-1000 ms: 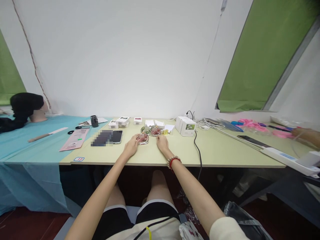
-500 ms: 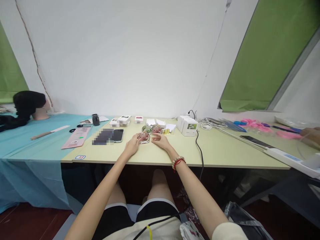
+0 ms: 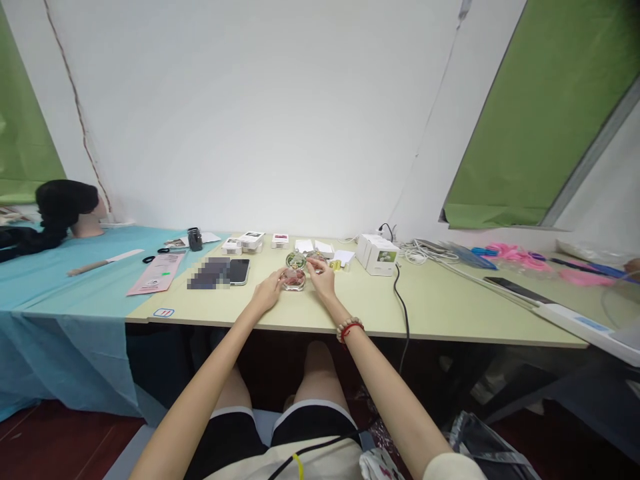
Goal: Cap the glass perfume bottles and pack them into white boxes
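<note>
A small round clear case with pink contents [image 3: 294, 280] lies on the pale green table [image 3: 440, 307]. My left hand [image 3: 269, 291] rests against its left side, fingers curled round it. My right hand [image 3: 320, 276] is at its right, thumb and forefinger pinched at the top edge of the case. Two more round cases, one greenish [image 3: 295, 259], sit just behind. A bead bracelet is on my right wrist.
Small white boxes [image 3: 379, 254], barcode boxes [image 3: 250, 241] and a dark phone [image 3: 239, 271] lie near. A black cable [image 3: 403, 303] runs off the front edge. On the blue cloth at left are a knife [image 3: 103, 261], scissors and a wig head [image 3: 67, 208]. Pink items lie far right.
My right hand has moved from flat on the table beside the case up to its top edge and pinched there. My left hand stays on the case. The view shifted slightly.
</note>
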A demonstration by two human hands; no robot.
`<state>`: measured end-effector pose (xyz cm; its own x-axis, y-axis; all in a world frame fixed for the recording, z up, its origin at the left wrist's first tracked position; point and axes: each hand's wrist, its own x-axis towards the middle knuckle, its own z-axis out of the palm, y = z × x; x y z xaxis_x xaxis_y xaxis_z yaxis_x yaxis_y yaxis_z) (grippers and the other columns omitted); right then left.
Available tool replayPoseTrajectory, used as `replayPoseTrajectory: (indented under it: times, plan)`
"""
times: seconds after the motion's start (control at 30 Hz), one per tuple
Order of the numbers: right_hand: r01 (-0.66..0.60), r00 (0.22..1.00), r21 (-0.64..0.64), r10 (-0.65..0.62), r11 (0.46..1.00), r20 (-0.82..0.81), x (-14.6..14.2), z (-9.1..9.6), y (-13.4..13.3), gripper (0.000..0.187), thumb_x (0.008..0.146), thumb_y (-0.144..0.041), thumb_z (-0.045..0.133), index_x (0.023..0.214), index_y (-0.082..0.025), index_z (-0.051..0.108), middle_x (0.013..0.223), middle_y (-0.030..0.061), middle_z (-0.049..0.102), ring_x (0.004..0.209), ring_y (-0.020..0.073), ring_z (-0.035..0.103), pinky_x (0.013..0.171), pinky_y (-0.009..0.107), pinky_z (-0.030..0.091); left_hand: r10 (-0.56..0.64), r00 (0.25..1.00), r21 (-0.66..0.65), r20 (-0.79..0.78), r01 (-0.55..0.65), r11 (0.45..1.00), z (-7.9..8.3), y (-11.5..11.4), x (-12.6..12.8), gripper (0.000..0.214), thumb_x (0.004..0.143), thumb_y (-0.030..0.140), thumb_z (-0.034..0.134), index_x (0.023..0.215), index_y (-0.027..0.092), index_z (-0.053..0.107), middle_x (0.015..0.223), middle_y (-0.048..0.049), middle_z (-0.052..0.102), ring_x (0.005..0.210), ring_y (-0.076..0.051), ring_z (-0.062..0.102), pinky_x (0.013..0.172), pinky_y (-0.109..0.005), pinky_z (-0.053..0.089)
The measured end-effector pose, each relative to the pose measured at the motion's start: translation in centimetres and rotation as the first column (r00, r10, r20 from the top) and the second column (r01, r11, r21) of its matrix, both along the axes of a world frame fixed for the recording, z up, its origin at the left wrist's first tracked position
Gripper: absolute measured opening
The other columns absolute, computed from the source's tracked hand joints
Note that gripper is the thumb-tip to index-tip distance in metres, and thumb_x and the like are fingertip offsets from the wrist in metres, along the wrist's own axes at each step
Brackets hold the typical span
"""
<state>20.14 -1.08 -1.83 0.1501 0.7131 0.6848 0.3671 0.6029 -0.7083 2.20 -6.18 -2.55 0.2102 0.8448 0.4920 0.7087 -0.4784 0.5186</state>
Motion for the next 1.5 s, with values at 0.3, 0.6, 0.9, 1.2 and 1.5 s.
replayPoseTrajectory:
  times: [0.3,0.6,0.9,1.2,1.5]
  plan:
    - [-0.063,0.998,0.258,0.055,0.964,0.039,-2.1,1.6,-2.7,0.025,0.084,-0.030,0.049,0.097,-0.020,0.067,0.093,0.0078,0.063,0.088,0.0185,0.055,0.073,0.032,0.046,-0.100,0.995,0.040,0.001,0.100,0.994,0.1,-0.2,0.1,0.041,0.091,0.033,0.029,0.131,0.028,0.038,0.130,-0.0018,0.049,0.116,-0.018,0.048,0.095,-0.032,0.038]
    - [-0.108,0.987,0.226,0.078,0.968,0.140,-2.3,1.6,-3.0,0.023,0.083,-0.030,0.050,0.096,-0.021,0.067,0.091,0.0061,0.063,0.089,0.0182,0.055,0.072,0.031,0.045,-0.102,0.995,0.016,0.018,0.102,0.995,0.4,-0.6,0.1,0.041,0.091,0.031,0.030,0.131,0.027,0.038,0.131,-0.0025,0.048,0.117,-0.017,0.048,0.097,-0.032,0.038]
    - [-0.133,0.988,0.121,0.122,0.984,0.094,-2.4,1.5,-3.1,0.023,0.081,-0.035,0.052,0.091,-0.020,0.067,0.092,0.0070,0.061,0.088,0.0184,0.055,0.063,0.026,0.044,-0.081,0.997,-0.004,0.022,0.081,0.997,0.8,-1.0,0.3,0.041,0.090,0.029,0.031,0.130,0.026,0.039,0.130,-0.0023,0.049,0.117,-0.017,0.048,0.096,-0.032,0.038]
    - [-0.159,0.981,0.114,0.143,0.981,0.134,-2.2,1.3,-3.0,0.025,0.085,-0.033,0.047,0.099,-0.021,0.065,0.098,0.0056,0.065,0.094,0.0189,0.055,0.072,0.029,0.043,-0.081,0.997,0.002,0.004,0.081,0.997,0.6,-0.9,0.2,0.040,0.091,0.032,0.028,0.130,0.027,0.037,0.130,-0.0017,0.049,0.115,-0.018,0.049,0.094,-0.034,0.039]
    - [-0.153,0.986,0.135,0.141,0.979,0.095,-2.2,1.5,-3.4,0.034,0.086,-0.036,0.045,0.113,-0.021,0.059,0.109,0.0077,0.060,0.097,0.0189,0.054,0.070,0.028,0.044,-0.075,0.997,-0.010,0.006,0.075,0.997,0.8,-1.1,0.3,0.041,0.091,0.030,0.029,0.130,0.026,0.038,0.129,-0.0026,0.050,0.115,-0.018,0.049,0.094,-0.033,0.039]
